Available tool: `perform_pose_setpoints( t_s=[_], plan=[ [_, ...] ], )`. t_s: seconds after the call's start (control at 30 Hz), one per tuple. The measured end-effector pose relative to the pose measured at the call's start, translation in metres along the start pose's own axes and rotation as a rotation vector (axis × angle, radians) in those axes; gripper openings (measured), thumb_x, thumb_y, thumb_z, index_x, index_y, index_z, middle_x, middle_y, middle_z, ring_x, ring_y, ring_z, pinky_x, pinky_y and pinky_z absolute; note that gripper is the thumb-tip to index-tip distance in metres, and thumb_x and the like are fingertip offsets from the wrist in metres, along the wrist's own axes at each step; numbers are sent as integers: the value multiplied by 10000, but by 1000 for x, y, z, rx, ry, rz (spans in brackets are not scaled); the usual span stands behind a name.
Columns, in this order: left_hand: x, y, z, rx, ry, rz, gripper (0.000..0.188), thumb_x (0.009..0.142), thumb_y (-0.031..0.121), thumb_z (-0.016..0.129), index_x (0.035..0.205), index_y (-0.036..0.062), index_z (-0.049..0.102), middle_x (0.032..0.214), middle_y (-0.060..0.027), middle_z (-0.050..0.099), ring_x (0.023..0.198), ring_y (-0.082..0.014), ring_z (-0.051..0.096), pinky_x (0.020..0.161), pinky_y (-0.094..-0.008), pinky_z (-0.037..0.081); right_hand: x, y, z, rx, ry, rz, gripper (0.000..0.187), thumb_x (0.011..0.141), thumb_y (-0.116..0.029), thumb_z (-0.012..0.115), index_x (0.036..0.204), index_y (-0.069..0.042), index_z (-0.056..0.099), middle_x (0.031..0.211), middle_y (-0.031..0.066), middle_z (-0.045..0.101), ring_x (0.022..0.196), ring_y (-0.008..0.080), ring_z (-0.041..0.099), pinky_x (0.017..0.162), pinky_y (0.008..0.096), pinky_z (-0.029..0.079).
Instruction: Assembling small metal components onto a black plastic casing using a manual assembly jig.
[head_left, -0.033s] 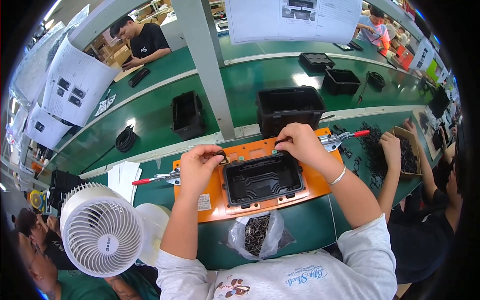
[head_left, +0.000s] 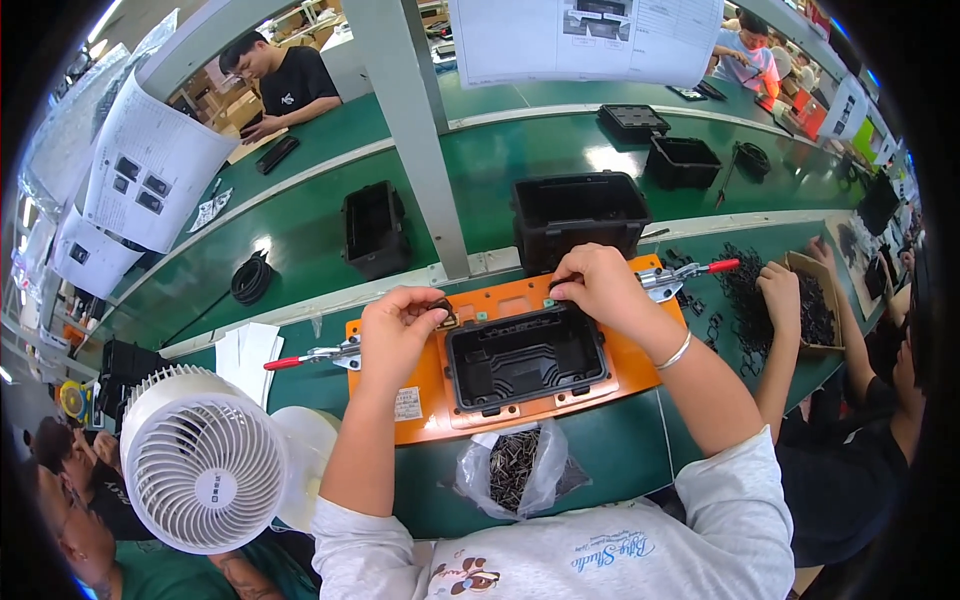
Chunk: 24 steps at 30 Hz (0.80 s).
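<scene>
A black plastic box (head_left: 530, 393) sits open side up in an orange fixture plate (head_left: 425, 425). At its far left corner, my left hand (head_left: 392, 330) pinches a small black plastic part (head_left: 443, 308) between thumb and fingertips. My right hand (head_left: 598, 285) is closed at the far right corner, fingertips pressed on a small dark piece (head_left: 560, 283) mostly hidden by the fingers. Red-handled toggle clamps, one on the left (head_left: 312, 357) and one on the right (head_left: 690, 277), flank the plate. Nearest me lies a plastic bag of small metal pins (head_left: 513, 468).
A white fan (head_left: 215, 475) stands at the left beside white papers (head_left: 245, 360). Beyond the plate are black boxes (head_left: 580, 215) and a metal post (head_left: 415, 130). To the right, a co-worker's hand (head_left: 780, 295) is over loose black parts (head_left: 745, 290) and a cardboard box (head_left: 825, 300).
</scene>
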<state>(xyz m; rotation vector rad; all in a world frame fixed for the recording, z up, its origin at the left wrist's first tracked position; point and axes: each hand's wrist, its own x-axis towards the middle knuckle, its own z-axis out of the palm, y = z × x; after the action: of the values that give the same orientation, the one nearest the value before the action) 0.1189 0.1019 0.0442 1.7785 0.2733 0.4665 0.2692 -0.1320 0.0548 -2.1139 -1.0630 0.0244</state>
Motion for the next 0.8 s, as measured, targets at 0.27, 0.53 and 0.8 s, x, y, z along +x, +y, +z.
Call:
perform_pose_setpoints(
  t_s=[0.27, 0.53, 0.8],
  plan=[
    [14, 14, 5, 282, -171, -51, 204, 764, -88, 671, 951, -9, 684, 856, -68, 670, 771, -115, 636, 710, -235, 519, -11, 5, 7, -28, 62, -20, 153, 707, -46, 751, 839, 6, 695, 772, 112, 583, 763, 265, 581, 684, 343, 475],
    [28, 15, 18, 392, -279, 16, 161, 745, -83, 686, 893, -20, 692, 790, -77, 671, 717, -141, 644, 674, -264, 520, -18, 5, 16, -30, 134, -19, 144, 754, -56, 713, 889, -6, 701, 854, 116, 574, 890, 292, 541, 800, 364, 463],
    [36, 22, 21, 541, -337, -26, 116, 705, -55, 724, 808, -30, 677, 756, -119, 670, 715, -202, 651, 658, -301, 520, -19, 3, 18, -68, 204, -106, 131, 741, 2, 702, 870, 15, 680, 796, 107, 555, 780, 261, 561, 703, 333, 465]
  ],
)
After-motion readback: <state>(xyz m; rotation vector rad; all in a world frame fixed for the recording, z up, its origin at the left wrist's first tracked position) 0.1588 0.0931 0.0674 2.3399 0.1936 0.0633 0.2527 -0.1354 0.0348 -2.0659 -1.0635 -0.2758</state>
